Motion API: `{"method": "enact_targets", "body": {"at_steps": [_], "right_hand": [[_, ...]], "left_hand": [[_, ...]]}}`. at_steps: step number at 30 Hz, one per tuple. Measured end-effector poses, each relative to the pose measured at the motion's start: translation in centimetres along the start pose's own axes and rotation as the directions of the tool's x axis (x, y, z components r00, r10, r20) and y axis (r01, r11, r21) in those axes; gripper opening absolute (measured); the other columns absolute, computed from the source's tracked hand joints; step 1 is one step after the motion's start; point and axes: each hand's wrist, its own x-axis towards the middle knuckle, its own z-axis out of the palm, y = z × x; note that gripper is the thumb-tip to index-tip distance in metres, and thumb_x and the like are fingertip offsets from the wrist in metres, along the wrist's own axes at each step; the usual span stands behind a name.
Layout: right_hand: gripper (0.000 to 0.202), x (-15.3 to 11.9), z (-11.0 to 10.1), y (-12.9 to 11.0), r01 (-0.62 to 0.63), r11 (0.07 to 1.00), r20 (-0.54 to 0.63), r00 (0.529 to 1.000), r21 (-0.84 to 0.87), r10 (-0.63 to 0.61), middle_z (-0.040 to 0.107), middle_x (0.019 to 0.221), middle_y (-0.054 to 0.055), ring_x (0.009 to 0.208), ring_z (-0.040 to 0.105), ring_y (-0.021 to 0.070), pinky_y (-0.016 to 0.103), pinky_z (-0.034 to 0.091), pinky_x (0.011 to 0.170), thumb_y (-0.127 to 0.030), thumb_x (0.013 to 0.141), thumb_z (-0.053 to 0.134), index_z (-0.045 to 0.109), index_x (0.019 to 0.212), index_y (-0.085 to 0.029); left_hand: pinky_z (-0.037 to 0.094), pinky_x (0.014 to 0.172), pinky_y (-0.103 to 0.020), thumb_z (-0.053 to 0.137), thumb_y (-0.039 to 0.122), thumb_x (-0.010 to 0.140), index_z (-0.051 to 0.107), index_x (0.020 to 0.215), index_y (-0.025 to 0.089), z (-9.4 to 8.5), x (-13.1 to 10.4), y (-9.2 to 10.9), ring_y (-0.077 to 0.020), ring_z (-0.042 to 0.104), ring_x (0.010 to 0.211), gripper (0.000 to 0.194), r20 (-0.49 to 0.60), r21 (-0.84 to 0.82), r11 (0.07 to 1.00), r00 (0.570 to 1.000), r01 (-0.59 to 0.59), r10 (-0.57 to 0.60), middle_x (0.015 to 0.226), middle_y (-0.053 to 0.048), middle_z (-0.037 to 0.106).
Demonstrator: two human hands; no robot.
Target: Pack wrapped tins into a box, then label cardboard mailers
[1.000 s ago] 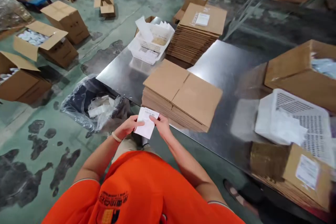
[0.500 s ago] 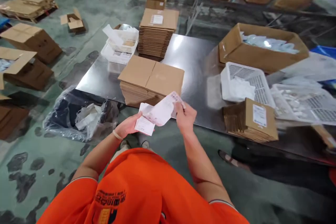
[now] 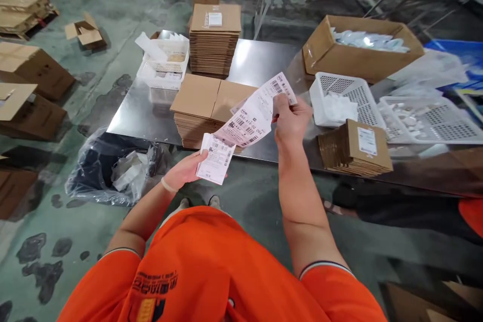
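A strip of printed shipping labels [image 3: 247, 119] stretches between my two hands, above the front edge of the metal table. My left hand [image 3: 187, 167] grips the lower end, a folded part of the labels, with the thumb on top. Higher and to the right, my right hand [image 3: 292, 116] pinches the upper end of the strip, its fingers closed. Barcodes and printed text face up. Beneath the strip lies a stack of flat cardboard boxes [image 3: 198, 95], partly covered by the paper.
The metal table [image 3: 260, 55] carries a taller flattened-box stack [image 3: 215, 43], white baskets [image 3: 181, 55], a carton of pale packets [image 3: 320, 55] and a labelled cardboard stack [image 3: 372, 151]. A plastic-lined bin [image 3: 86, 171] stands at left. Another person's leg [image 3: 407, 214] shows at right.
My right hand has moved up and to the right, drawing the label strip out longer and flatter. My left hand stays near the same spot, still gripping the lower end. The view has shifted slightly.
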Motion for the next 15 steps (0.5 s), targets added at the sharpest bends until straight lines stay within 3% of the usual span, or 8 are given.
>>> {"method": "enact_targets", "body": {"at_steps": [3, 11, 15], "right_hand": [[0.041, -0.2, 0.3, -0.5, 0.031, 0.999, 0.014, 0.999, -0.019, -0.031, 0.04, 0.054, -0.008, 0.048, 0.034, 0.0085, 0.026, 0.028, 0.043, -0.049, 0.087, 0.076, 0.052, 0.066, -0.024], [0.034, 0.1, 0.6, -0.8, 0.082, 0.997, -0.006, 0.997, -0.017, -0.082, 0.044, 0.055, -0.007, 0.05, 0.037, 0.0083, 0.026, 0.033, 0.046, -0.039, 0.086, 0.076, 0.055, 0.064, -0.023], [0.034, -0.7, 0.7, -1.2, 0.093, 0.995, -0.028, 0.995, -0.022, -0.093, 0.047, 0.059, -0.006, 0.052, 0.04, 0.0084, 0.025, 0.034, 0.047, -0.041, 0.082, 0.077, 0.057, 0.063, -0.021]], "left_hand": [[0.059, 0.096, -0.057, 0.075, 0.066, 0.085, 0.067, 0.137, 0.019, -0.3, -0.3, 0.3, -0.0432, 0.075, 0.108, 0.07, 0.04, 0.0, 1.0, 0.999, -0.016, 0.016, 0.131, -0.019, 0.074], [0.058, 0.097, -0.058, 0.075, 0.064, 0.086, 0.063, 0.138, 0.016, -1.1, -0.4, 0.4, -0.0434, 0.075, 0.109, 0.073, -0.025, -0.027, 1.0, 1.0, -0.009, 0.008, 0.131, -0.021, 0.074], [0.058, 0.096, -0.055, 0.087, 0.05, 0.079, 0.067, 0.132, 0.015, -2.4, -0.7, -0.8, -0.0424, 0.075, 0.109, 0.067, -0.073, 0.01, 1.0, 0.997, 0.003, -0.002, 0.125, -0.02, 0.077]]}}
